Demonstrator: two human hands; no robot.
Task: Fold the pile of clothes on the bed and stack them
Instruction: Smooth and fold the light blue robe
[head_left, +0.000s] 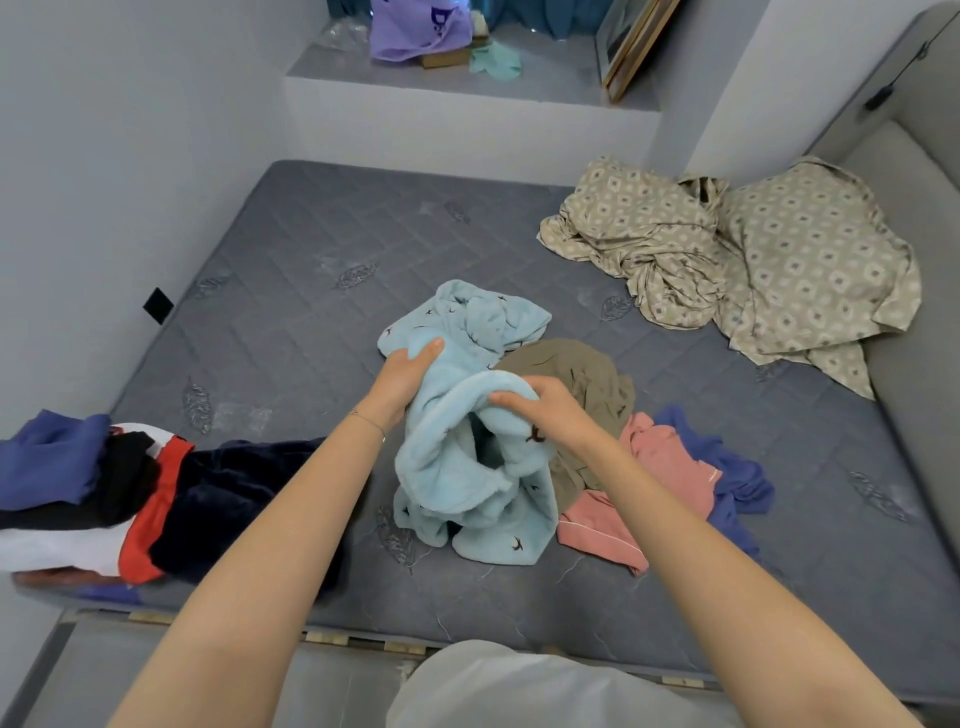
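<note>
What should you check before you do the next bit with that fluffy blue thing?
1. Left hand grips the fluffy light-blue bird-print garment: ok.
2. Right hand grips it too: ok.
3. Garment spread flat for folding: not ok, it is bunched up.
4. Bare room on the grey quilted mattress to lay it out: ok.
5. Garment free of the crumpled olive-green cloth behind it: cannot tell.
</note>
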